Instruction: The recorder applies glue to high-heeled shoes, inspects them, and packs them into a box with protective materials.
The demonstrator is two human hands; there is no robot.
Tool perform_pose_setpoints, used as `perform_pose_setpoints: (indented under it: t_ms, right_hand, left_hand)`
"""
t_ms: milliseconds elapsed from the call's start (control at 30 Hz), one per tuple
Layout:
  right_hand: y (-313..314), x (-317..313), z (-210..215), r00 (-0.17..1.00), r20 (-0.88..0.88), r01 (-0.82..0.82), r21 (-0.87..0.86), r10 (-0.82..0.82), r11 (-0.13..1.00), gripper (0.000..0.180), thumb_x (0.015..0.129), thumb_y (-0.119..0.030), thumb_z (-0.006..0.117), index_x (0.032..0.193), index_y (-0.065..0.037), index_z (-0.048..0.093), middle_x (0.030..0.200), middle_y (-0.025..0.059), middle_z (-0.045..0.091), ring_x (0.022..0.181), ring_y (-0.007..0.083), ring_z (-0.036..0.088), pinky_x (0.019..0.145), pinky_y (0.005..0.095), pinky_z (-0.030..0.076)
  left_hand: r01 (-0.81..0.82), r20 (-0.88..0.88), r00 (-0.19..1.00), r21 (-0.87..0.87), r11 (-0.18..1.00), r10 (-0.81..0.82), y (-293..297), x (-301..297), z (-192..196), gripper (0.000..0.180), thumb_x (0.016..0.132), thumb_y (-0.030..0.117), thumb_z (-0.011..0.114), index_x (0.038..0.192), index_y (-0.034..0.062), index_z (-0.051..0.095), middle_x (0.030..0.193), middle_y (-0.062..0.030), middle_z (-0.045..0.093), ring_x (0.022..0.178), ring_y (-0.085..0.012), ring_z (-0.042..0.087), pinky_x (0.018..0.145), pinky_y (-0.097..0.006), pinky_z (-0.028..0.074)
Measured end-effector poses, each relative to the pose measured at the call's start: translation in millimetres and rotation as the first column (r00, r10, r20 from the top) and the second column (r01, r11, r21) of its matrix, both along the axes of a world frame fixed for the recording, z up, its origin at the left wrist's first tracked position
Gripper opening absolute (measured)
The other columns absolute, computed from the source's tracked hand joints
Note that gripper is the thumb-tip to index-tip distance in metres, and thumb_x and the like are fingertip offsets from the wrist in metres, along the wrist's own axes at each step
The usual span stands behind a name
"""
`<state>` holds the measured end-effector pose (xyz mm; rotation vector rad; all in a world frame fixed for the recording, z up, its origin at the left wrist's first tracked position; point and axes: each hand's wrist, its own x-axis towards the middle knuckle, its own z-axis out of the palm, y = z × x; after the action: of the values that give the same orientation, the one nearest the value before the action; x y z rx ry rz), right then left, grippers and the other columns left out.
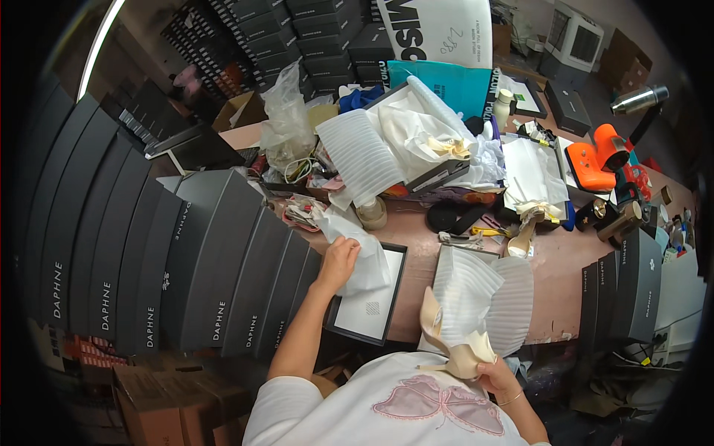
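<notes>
My left hand (340,262) is closed on a thin white translucent sheet or bag (364,260), raised over a shallow dark box lid (402,271) with a white inside. Close to my body, my right hand (495,374) grips a beige high-heeled shoe (465,361), with cream paper at its opening. Another beige shoe (431,316) stands beside it, in front of an open box lined with ribbed white foam sheet (465,286); whether my right hand also supports it cannot be seen.
Dark shoe boxes (204,253) are stacked in a long row at the left. Ahead, an open box with foam and white tissue (416,123) sits on the pink table (554,275). An orange tape dispenser (591,167) and more boxes (639,286) are at the right.
</notes>
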<state>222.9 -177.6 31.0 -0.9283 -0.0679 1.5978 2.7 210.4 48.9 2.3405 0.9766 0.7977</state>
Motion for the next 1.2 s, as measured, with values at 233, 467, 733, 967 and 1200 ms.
perform_pose_setpoints:
  t_ms: [233,467,733,967,1200]
  right_hand:
    - [30,48,59,0.999,0.033,0.006,0.483,-0.025,0.876,0.079,0.07,-0.058,0.064,0.126,-0.003,0.05,0.117,0.0253,0.056,0.099,0.0523,0.057,0.067,0.0527,0.053]
    - [68,11,29,0.983,-0.086,-0.139,0.214,0.161,0.967,0.081,0.07,-0.043,0.073,0.13,0.001,0.043,0.122,0.0233,0.053,0.105,0.0435,0.058,0.077,0.0524,0.054]
    - [64,8,32,0.971,-0.11,-0.193,0.175,0.214,0.965,0.08,0.073,-0.045,0.07,0.132,0.0,0.04,0.125,0.023,0.051,0.106,0.0415,0.058,0.083,0.0492,0.055]
    - [95,-8,29,0.86,-0.335,0.415,0.022,-0.385,0.909,0.067,0.084,-0.05,0.055,0.134,-0.007,0.042,0.125,0.0215,0.051,0.108,0.0417,0.056,0.084,0.041,0.057]
    - [62,-5,26,0.75,-0.621,0.43,0.197,-0.227,0.881,0.066,0.086,-0.052,0.051,0.134,-0.008,0.042,0.123,0.0248,0.051,0.106,0.0403,0.058,0.075,0.036,0.06]
  left_hand:
    - [0.155,0.026,0.988,-0.051,0.987,-0.154,-77,11,35,0.018,0.087,0.016,0.062,0.083,-0.0011,0.06,0.065,-0.0121,0.053,0.055,-0.0272,0.053,0.053,-0.033,0.043]
    - [-0.278,0.06,0.933,-0.502,0.819,0.354,-122,-4,-49,0.028,0.087,0.014,0.063,0.108,0.0029,0.05,0.074,-0.0154,0.062,0.061,-0.0294,0.059,0.057,-0.037,0.046]
    - [-0.036,0.192,0.977,-0.263,0.964,0.089,-111,20,-36,0.031,0.082,0.003,0.059,0.113,0.002,0.059,0.086,-0.0159,0.061,0.075,-0.031,0.061,0.068,-0.038,0.049]
    - [-0.013,0.205,0.978,-0.135,0.991,0.04,-92,48,44,0.012,0.083,0.007,0.059,0.093,0.001,0.062,0.083,-0.0141,0.059,0.071,-0.0315,0.059,0.064,-0.038,0.047]
    - [0.19,0.199,0.967,-0.162,0.968,-0.157,-106,82,51,0.014,0.081,0.006,0.062,0.094,0.0014,0.062,0.082,-0.0147,0.059,0.071,-0.0323,0.059,0.063,-0.038,0.047]
